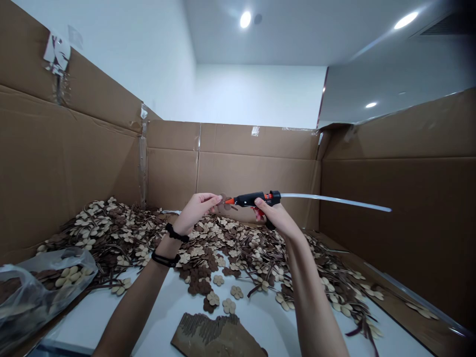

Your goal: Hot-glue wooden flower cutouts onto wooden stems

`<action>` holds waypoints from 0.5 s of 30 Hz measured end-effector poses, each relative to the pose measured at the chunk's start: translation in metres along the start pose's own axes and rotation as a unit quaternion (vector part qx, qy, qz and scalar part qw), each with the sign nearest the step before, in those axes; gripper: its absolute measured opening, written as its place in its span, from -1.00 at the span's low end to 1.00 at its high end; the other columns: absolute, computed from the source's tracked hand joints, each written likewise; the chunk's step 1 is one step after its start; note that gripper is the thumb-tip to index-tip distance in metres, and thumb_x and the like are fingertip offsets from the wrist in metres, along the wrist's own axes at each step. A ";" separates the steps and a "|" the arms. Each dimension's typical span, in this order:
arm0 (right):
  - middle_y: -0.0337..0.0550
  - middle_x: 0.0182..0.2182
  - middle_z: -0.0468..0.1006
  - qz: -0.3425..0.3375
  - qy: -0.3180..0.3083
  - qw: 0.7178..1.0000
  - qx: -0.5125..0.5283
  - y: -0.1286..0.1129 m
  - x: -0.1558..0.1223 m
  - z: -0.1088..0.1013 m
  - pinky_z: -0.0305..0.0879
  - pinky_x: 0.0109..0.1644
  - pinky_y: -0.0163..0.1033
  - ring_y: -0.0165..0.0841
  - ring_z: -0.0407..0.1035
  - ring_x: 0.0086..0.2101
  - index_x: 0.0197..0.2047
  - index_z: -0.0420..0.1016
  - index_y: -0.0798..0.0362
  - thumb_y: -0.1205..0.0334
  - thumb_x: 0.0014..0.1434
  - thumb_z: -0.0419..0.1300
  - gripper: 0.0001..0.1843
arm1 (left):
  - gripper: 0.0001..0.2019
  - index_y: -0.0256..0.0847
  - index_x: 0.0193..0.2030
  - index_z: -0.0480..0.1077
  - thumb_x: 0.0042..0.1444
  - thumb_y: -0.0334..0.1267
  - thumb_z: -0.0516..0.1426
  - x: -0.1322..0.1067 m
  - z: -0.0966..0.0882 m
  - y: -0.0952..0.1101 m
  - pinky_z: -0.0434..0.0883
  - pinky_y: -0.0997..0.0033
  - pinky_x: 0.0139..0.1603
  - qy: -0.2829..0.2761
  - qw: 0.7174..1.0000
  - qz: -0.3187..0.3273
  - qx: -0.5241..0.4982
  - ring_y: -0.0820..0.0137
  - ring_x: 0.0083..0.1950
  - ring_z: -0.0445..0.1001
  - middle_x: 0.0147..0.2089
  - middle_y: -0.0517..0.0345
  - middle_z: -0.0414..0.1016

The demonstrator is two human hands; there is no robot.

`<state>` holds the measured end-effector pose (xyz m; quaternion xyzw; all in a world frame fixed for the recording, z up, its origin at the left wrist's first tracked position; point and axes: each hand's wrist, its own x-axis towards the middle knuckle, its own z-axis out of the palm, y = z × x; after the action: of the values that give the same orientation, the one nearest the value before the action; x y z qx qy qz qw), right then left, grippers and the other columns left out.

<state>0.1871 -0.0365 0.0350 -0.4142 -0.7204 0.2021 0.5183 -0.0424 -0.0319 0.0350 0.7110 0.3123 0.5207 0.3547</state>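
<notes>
My left hand [201, 206] pinches a small brown flower cutout [224, 202] between thumb and fingertips, raised above the table. In my right hand [275, 210] is a black and orange glue gun [251, 200], its fingers wrapped round the handle. The gun's orange nozzle points left and meets the brown flower, though whether glue is on it I cannot tell. A long clear glue stick [338, 200] sticks out of the gun's back end to the right. Below both hands lies a wide heap of cream and brown flower cutouts [208, 238] with thin brown strips.
Tall cardboard walls [253, 173] enclose the white table [159, 317] on the left, back and right. A brown board with ridged marks [219, 337] lies at the front edge. At the left, a clear plastic bag [48, 287] holds more flower cutouts.
</notes>
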 end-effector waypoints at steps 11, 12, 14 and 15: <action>-0.27 -0.67 0.25 -0.012 0.025 0.999 -0.036 -0.016 -0.005 0.002 0.11 -0.42 -0.26 -0.42 0.14 -0.57 -0.63 0.19 0.02 -0.28 0.01 0.13 -0.46 | -0.66 -0.31 -0.30 0.48 0.08 0.00 0.14 0.001 0.001 -0.002 0.02 0.52 -0.49 0.032 0.999 0.009 0.007 0.56 -0.51 0.09 -0.52 0.25 0.26; -0.26 -0.66 0.27 -0.005 0.046 0.998 -0.048 -0.016 -0.005 0.003 0.11 -0.42 -0.26 -0.41 0.15 -0.57 -0.62 0.21 0.02 -0.28 0.00 0.15 -0.47 | -0.67 -0.30 -0.29 0.48 0.08 -0.02 0.14 0.002 0.002 -0.003 0.04 0.52 -0.49 0.043 0.999 0.013 0.005 0.55 -0.50 0.13 -0.49 0.22 0.32; -0.22 -0.62 0.33 0.010 0.091 0.994 -0.056 -0.015 -0.005 0.004 0.11 -0.44 -0.27 -0.39 0.20 -0.54 -0.56 0.31 0.04 -0.28 -0.02 0.16 -0.49 | -0.68 -0.30 -0.30 0.48 0.07 -0.04 0.14 0.004 0.003 -0.006 0.09 0.52 -0.47 0.060 0.998 0.021 0.005 0.52 -0.46 0.21 -0.39 0.15 0.42; -0.19 -0.58 0.36 0.018 0.104 0.993 -0.044 -0.013 -0.004 0.006 0.12 -0.44 -0.27 -0.37 0.23 -0.52 -0.50 0.37 0.06 -0.29 -0.02 0.16 -0.49 | -0.69 -0.30 -0.31 0.47 0.07 -0.04 0.14 0.005 0.004 -0.008 0.12 0.52 -0.45 0.063 0.998 0.022 0.009 0.50 -0.43 0.25 -0.35 0.12 0.46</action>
<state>0.1771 -0.0465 0.0393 -0.4680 -0.6634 0.1355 0.5678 -0.0376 -0.0240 0.0303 0.6867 0.3226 0.5693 0.3166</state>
